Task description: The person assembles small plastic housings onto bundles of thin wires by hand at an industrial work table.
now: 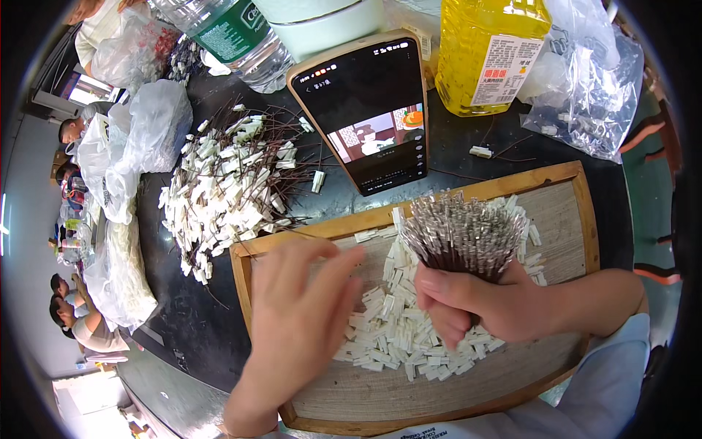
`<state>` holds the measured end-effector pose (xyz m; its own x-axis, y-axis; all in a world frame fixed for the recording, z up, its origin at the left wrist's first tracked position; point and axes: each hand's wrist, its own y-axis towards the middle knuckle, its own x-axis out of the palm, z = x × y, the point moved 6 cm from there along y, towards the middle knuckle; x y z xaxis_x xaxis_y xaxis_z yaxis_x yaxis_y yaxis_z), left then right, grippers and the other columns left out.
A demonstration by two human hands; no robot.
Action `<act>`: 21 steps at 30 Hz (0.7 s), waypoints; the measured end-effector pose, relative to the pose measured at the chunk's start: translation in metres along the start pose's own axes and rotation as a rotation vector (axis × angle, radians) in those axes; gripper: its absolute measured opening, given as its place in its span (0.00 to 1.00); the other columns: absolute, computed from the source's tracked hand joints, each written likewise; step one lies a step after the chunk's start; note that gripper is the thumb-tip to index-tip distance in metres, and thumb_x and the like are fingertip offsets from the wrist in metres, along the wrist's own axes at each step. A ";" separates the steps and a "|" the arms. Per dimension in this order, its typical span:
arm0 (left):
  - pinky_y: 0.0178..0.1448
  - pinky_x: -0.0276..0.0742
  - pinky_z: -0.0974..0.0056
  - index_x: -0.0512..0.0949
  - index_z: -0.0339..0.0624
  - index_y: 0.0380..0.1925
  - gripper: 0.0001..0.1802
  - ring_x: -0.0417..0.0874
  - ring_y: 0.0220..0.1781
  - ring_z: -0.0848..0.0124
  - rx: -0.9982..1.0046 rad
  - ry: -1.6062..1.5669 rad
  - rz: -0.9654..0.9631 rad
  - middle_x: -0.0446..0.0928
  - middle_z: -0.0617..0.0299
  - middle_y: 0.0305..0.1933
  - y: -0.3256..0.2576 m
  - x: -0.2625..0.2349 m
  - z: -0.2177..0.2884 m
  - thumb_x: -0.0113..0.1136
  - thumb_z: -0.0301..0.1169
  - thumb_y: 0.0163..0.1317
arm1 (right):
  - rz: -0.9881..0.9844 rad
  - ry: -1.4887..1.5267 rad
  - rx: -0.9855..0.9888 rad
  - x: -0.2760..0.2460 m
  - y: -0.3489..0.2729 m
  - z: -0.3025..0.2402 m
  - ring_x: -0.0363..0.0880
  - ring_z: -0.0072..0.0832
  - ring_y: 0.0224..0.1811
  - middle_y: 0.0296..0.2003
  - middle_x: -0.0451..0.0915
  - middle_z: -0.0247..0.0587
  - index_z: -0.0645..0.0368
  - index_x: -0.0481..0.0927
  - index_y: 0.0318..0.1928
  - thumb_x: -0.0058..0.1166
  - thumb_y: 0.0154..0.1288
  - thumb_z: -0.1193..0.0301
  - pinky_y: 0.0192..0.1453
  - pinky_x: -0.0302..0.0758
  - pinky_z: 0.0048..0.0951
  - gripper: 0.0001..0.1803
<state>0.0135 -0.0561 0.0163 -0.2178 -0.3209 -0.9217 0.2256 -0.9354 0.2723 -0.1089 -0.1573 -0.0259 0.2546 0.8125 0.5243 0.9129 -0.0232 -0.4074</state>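
My right hand (475,300) is closed round a thick bundle of dark wires (468,234) with shiny metal terminals at the upper ends. It is above a wooden-framed tray (351,410), over a heap of small white plastic connector housings (409,329). Over the tray's left part hangs my left hand (300,314), somewhat blurred, its fingers loosely bent and apart; I see nothing held in it. Beyond it, to the left, lies a pile of brown wires with white connectors (227,190) on the dark table.
A phone (365,117) with a lit screen leans upright behind the tray. Past it stand a water bottle (227,36), a pale container (322,25) and a yellow oil bottle (490,55). Plastic bags (585,95) lie at the right, more bags (121,212) at the left. People sit farther left.
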 end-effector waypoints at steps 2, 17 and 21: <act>0.44 0.66 0.59 0.75 0.43 0.46 0.21 0.71 0.42 0.63 0.035 0.054 -0.087 0.70 0.60 0.40 0.001 0.015 0.008 0.61 0.26 0.48 | -0.164 0.058 -0.083 0.006 0.001 -0.002 0.70 0.15 0.25 0.23 0.70 0.32 0.59 0.71 0.36 0.44 0.69 0.57 0.26 0.66 0.21 0.16; 0.44 0.68 0.61 0.74 0.41 0.35 0.13 0.74 0.42 0.63 0.093 0.111 -0.077 0.72 0.60 0.39 0.000 0.017 0.006 0.59 0.27 0.47 | -0.024 -0.028 0.136 0.007 0.004 0.009 0.61 0.12 0.19 0.21 0.67 0.25 0.58 0.71 0.49 0.48 0.67 0.61 0.20 0.59 0.18 0.17; 0.43 0.70 0.61 0.74 0.40 0.34 0.14 0.75 0.40 0.63 0.139 0.018 -0.123 0.74 0.59 0.38 -0.005 0.022 0.004 0.59 0.26 0.43 | 0.014 -0.095 0.127 0.005 0.003 0.013 0.64 0.11 0.22 0.23 0.70 0.25 0.59 0.72 0.47 0.50 0.66 0.63 0.25 0.63 0.18 0.15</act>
<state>0.0035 -0.0589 -0.0046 -0.2186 -0.2009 -0.9549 0.0643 -0.9794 0.1913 -0.1092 -0.1462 -0.0344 0.2301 0.8645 0.4469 0.8603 0.0340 -0.5087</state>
